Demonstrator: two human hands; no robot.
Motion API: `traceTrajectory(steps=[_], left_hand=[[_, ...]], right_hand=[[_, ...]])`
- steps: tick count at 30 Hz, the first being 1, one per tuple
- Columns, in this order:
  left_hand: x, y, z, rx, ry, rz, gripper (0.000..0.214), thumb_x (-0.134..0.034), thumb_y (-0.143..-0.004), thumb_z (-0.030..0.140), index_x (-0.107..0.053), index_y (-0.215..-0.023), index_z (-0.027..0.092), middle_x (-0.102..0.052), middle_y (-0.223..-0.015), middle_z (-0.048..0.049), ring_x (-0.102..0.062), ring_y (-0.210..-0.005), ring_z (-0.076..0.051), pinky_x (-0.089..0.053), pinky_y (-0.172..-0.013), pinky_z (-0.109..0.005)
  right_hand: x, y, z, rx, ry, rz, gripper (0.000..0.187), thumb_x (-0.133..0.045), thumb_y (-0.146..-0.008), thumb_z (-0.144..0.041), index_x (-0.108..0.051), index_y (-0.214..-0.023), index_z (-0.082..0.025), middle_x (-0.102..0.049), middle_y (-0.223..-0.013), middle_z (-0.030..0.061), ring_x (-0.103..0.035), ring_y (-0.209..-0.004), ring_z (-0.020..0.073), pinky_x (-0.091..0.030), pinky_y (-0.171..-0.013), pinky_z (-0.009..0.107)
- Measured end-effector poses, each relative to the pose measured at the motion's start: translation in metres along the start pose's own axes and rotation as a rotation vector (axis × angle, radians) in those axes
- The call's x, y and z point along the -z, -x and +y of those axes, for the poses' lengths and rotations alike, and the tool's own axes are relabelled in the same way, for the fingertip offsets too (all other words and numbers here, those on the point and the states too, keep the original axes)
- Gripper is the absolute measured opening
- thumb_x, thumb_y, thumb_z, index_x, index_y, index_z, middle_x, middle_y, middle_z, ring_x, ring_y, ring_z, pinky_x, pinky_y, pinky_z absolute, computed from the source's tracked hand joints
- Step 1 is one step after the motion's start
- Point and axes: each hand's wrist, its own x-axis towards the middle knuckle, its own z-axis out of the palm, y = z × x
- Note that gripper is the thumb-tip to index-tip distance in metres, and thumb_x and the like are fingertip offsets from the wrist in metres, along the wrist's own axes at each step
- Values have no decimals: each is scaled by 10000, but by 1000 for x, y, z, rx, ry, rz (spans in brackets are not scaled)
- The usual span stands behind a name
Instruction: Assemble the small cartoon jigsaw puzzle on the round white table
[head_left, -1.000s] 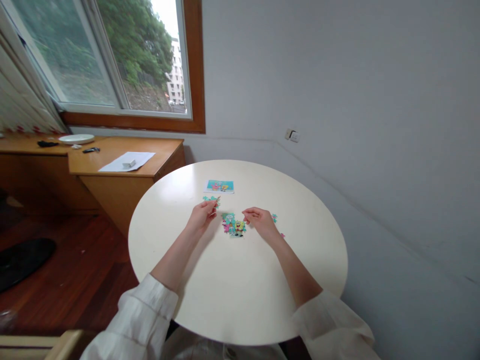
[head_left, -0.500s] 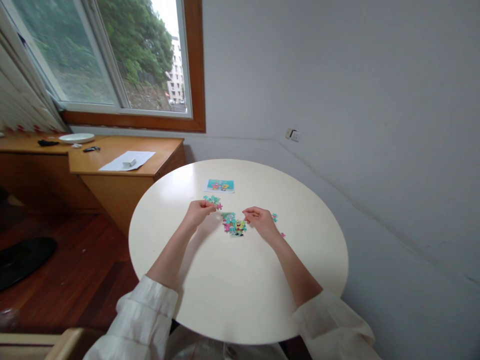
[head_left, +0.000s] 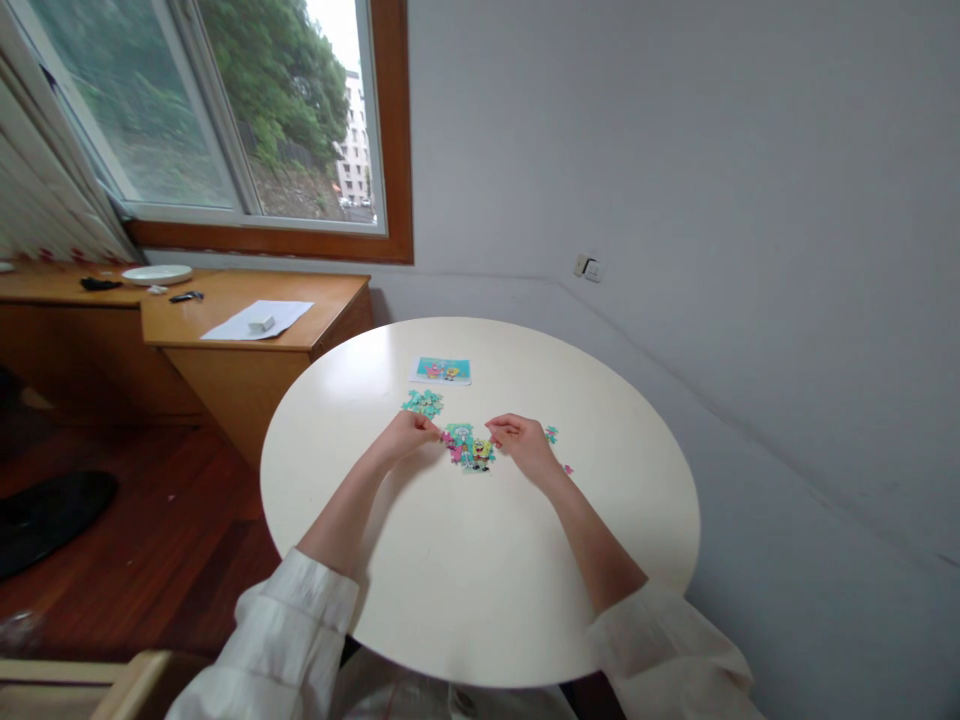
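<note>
The left hand (head_left: pixel 411 435) is clamped on a pink piece (head_left: pixel 448 440), just nearer than a loose heap of teal, knobbed pieces (head_left: pixel 424 403). The assembled section (head_left: pixel 472 452) lies between both hands on the smooth, round, off-white table (head_left: pixel 480 570): flat, jagged-edged, printed with colored cartoon figures. The right hand (head_left: pixel 520 438) curls beside it; its grip cannot be determined. Loose pieces (head_left: pixel 552 434) lie farther right.

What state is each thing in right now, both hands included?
Left hand: pinching a pink jigsaw piece at the puzzle's left edge
Right hand: fingers curled, any hold unclear
Jigsaw puzzle: partly assembled
Green jigsaw pieces: loose, heaped
Picture card: lying flat, printed side up
Curtain: drawn aside
</note>
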Motion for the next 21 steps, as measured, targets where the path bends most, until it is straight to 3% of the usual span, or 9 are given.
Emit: traceTrajectory(steps=[4, 10, 16, 21], left_hand=[[-1, 2, 3, 7, 3, -1, 142, -652, -520, 203, -556, -439, 135, -419, -361, 54, -348, -390, -60, -238, -423, -206], [-4, 2, 1, -4, 30, 6, 194, -644, -533, 154, -492, -412, 148, -449, -350, 45, -368, -347, -54, -257, -370, -186], [-5, 2, 1, -54, 188, -57, 81, -642, -535, 106, -633, -607, 144, -550, -450, 18, -480, -411, -80, -385, -387, -172], [-6, 1, 0, -30, 181, -110, 85, -590, -560, 78, -657, -553, 130, -585, -499, -8, -485, -425, -72, -438, -421, -177]], right_hand=[[0, 0, 1, 13, 11, 0, 251, -608, -627, -378, -629, -725, -148, -596, -569, 11, -566, -578, 136, -440, -574, 272], [-1, -1, 2, 17, 15, 6, 245, -612, -622, -379, -631, -712, -151, -597, -562, 14, -570, -582, 140, -445, -570, 272], [-1, -1, 3, 28, 26, -2, 254, -611, -630, -391, -635, -722, -156, -604, -573, 16, -574, -586, 143, -448, -562, 270], [-1, 0, 3, 21, 16, -7, 256, -604, -632, -386, -629, -728, -150, -593, -564, 10, -565, -574, 135, -438, -553, 262]])
